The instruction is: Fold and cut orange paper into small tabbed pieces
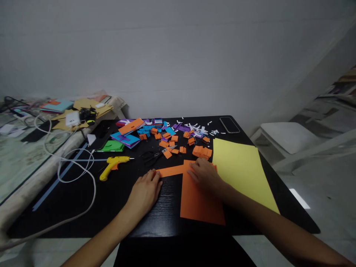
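Note:
The fingertips of my left hand (145,191) are closed on the left end of an orange paper strip (171,171). That strip runs right to the upper left edge of an orange paper sheet (201,204). My right hand (205,174) lies over the top of this sheet, fingers apart and pressed on it. Under the right palm the sheet's upper part is hidden. Just beyond the right fingers is a stack of folded orange pieces (202,152). Scissors (169,148) lie among small folded orange pieces, beside black-handled pliers (151,157).
A yellow glue gun (115,166) and white cable (94,189) lie left. Yellow sheets (241,170) sit under my right forearm's far side. Behind are white paper scraps (198,129), a phone (229,125), a green packet (112,146) and blue folded paper (126,139). A white stool (289,135) stands right.

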`<action>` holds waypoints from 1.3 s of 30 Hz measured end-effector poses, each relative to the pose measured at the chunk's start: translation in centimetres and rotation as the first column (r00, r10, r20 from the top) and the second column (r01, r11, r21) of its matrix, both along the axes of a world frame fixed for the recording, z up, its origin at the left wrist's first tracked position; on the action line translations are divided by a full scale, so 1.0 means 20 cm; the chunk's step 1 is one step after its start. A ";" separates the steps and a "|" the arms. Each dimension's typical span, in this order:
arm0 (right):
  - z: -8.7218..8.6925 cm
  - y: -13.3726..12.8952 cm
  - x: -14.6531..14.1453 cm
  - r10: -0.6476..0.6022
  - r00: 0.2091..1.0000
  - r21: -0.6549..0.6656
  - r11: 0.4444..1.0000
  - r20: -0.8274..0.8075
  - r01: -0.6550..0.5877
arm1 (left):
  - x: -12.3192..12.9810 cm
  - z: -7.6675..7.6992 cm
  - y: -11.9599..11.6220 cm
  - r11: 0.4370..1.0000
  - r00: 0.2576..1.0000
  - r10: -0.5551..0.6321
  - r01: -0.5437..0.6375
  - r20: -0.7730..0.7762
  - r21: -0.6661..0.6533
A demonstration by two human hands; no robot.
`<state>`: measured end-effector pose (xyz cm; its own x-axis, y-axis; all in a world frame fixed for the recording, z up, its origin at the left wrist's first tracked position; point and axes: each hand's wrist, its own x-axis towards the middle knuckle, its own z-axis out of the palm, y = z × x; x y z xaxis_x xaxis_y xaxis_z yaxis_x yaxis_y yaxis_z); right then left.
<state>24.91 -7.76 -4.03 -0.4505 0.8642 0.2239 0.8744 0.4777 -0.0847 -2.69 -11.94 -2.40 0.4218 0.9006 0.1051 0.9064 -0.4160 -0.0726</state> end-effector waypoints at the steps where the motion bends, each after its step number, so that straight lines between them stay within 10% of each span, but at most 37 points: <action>1: 0.00 0.00 -0.01 -0.001 1.000 0.001 1.000 0.013 0.001 | -0.01 0.00 0.00 1.000 1.000 0.001 0.000 0.003 -0.010; 15: 0.08 0.08 -0.04 -0.106 0.983 -0.279 0.958 -0.148 0.061 | 0.02 0.17 0.10 0.992 0.997 0.049 -0.057 -0.067 -0.113; 23: 0.07 0.13 -0.03 -0.088 0.953 -0.352 0.936 -0.288 -0.019 | 0.26 0.13 0.29 0.969 0.960 -0.142 0.184 0.241 -0.163; 31: 0.03 0.13 -0.07 -0.044 0.838 -0.384 0.901 -0.544 -0.202 | 0.20 0.07 0.32 0.911 0.857 -0.116 0.293 0.503 -0.290; 39: -0.06 0.14 -0.12 -0.410 0.229 -0.469 0.740 -0.883 -0.483 | 0.17 0.01 0.35 0.834 0.642 0.068 0.384 0.764 -0.397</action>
<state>22.45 -4.92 -5.22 -0.3309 0.9436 -0.0137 -0.1019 -0.0501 -0.9935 0.66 -4.92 -2.14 0.5467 0.8371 0.0183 0.4700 -0.3249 0.8207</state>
